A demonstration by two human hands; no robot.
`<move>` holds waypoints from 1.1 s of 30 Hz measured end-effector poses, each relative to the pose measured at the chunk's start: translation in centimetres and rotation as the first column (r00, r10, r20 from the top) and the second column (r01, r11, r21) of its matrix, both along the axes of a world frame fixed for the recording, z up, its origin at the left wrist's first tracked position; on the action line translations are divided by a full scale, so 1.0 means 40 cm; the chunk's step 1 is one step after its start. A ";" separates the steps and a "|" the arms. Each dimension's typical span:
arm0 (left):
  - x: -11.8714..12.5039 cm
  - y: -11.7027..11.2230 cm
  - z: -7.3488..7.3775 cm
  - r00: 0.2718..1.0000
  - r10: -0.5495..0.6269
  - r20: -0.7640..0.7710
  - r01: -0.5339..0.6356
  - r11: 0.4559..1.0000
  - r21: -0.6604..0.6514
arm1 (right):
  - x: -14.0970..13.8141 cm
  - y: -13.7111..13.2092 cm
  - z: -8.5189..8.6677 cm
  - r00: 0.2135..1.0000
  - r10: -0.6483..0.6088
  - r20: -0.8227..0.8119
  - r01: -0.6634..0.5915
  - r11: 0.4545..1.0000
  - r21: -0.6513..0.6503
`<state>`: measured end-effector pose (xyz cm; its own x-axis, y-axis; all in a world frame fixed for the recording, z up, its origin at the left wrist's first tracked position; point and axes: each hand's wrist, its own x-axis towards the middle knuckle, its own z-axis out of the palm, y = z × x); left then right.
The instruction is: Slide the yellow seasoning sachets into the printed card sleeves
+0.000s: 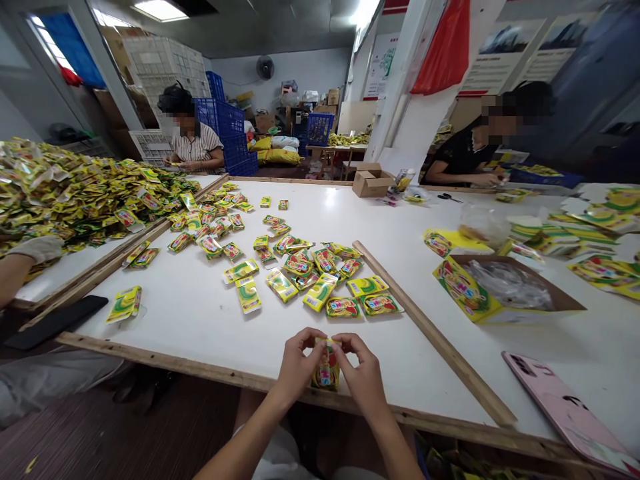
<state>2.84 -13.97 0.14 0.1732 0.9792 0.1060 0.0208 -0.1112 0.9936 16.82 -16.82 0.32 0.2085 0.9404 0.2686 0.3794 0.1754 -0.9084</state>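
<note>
Near the table's front edge, a small yellow and green printed box (326,367) stands between my hands with its colourful lettering facing up. My left hand (301,360) pinches its upper left corner between thumb and fingers. On the opposite side, my right hand (361,367) grips the upper right corner the same way. The fingertips nearly meet along the top end and partly hide it. Beyond my hands lie several similar small boxes (320,292), loosely scattered, some with lettering up and some with a plain yellow-green side up.
A big heap of small boxes (75,193) fills the left, behind a wooden strip (150,230). Another strip (435,333) borders the right, beside a larger open box (500,287) holding clear plastic and a pink phone (565,407). Two people sit across; a gloved hand (37,250) shows left.
</note>
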 end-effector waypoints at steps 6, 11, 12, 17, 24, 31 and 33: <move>-0.019 -0.001 -0.016 0.996 -0.073 0.056 0.075 0.997 -0.031 | 0.008 0.000 -0.016 0.992 0.051 -0.116 -0.058 0.997 -0.056; -0.017 0.007 -0.016 0.991 -0.083 0.101 0.091 0.993 -0.071 | 0.016 0.020 -0.008 0.969 0.104 -0.223 -0.132 0.985 -0.111; -0.014 0.009 -0.014 0.990 -0.081 0.111 0.091 0.993 -0.082 | 0.018 0.024 -0.006 0.967 0.108 -0.231 -0.138 0.984 -0.117; -0.014 0.005 -0.021 0.988 -0.087 0.129 0.099 0.991 -0.094 | 0.026 0.021 -0.015 0.960 0.134 -0.247 -0.165 0.980 -0.112; -0.037 -0.003 -0.041 0.991 -0.130 0.040 0.129 0.991 0.035 | 0.025 -0.011 -0.041 0.959 0.145 -0.243 -0.172 0.981 -0.092; -0.031 -0.021 -0.045 0.993 -0.117 0.014 0.117 0.993 0.009 | 0.005 -0.029 -0.075 0.961 -0.004 -0.278 -0.027 0.994 -0.107; -0.029 -0.024 -0.045 0.992 -0.129 0.005 0.129 0.991 0.018 | -0.001 -0.031 -0.068 0.971 0.012 -0.240 -0.036 0.995 -0.098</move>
